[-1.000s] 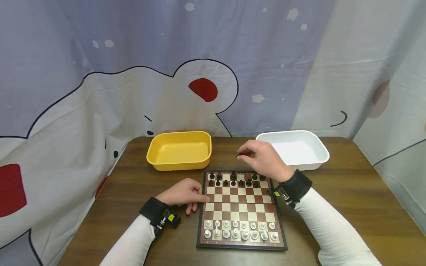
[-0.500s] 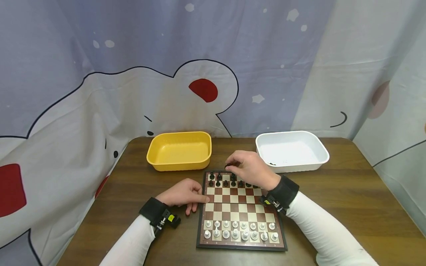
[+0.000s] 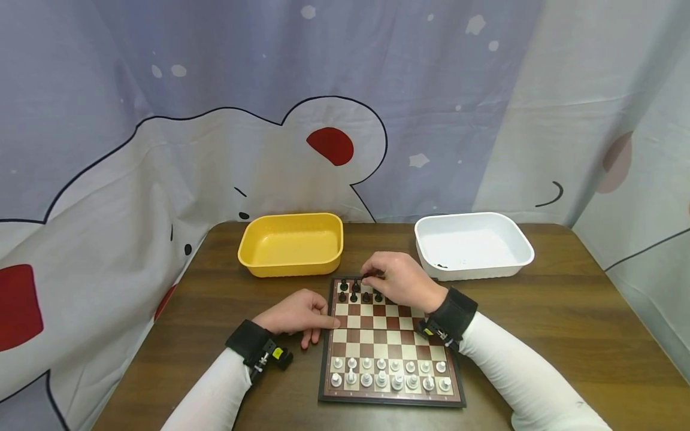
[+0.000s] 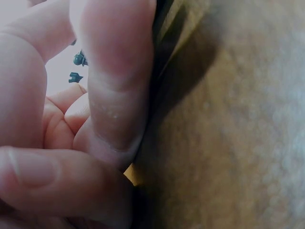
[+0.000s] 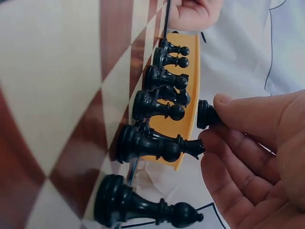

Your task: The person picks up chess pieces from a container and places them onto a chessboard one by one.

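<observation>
From the head view, my right hand [image 3: 401, 281] is now back over the far rows of the chessboard [image 3: 389, 341], having come away from the white bin [image 3: 473, 244], so another black piece [image 3: 368, 278] is coming off. My left hand [image 3: 296, 314] is still resting flat at the board's left edge, fingers relaxed. In the left wrist view, I am seeing only loosely curled fingers [image 4: 114, 81] on the tabletop [image 4: 228, 143]. In the right wrist view, my fingers [image 5: 248, 114] are pinching the black piece [image 5: 206, 114] beyond the others.

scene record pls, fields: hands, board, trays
right hand: fingertips pinch the top of a black piece in the board's far rows
left hand: rests at the chessboard left edge, fingers touching it
white pieces: two near rows, untouched
yellow tray: nothing visible inside
white tray: a few small dark bits inside
</observation>
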`<move>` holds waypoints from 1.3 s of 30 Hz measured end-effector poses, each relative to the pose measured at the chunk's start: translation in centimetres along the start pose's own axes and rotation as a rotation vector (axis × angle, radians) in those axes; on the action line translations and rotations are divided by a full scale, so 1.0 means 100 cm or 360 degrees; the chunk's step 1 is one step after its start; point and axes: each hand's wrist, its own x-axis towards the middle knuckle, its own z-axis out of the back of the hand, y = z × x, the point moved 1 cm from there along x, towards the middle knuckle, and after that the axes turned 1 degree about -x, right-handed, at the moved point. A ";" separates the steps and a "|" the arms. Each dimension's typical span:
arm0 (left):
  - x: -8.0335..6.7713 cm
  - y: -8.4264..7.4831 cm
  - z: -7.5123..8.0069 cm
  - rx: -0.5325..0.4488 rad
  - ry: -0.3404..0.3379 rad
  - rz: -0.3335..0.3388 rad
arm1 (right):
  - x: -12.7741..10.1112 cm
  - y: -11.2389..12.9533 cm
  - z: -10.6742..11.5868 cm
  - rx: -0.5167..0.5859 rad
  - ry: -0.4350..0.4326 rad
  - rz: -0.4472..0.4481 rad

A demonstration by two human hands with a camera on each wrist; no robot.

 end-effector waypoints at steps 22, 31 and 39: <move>0.000 0.001 0.001 0.0036 -0.0021 -0.0014 | 0.000 -0.008 -0.007 -0.0094 0.0203 -0.0077; 0.000 -0.001 0.001 0.0047 -0.0031 -0.0015 | 0.000 -0.007 -0.007 -0.0098 0.0229 -0.0100; 0.000 -0.001 0.000 0.0049 -0.0025 -0.0005 | 0.000 -0.007 -0.009 -0.0098 0.0269 -0.0119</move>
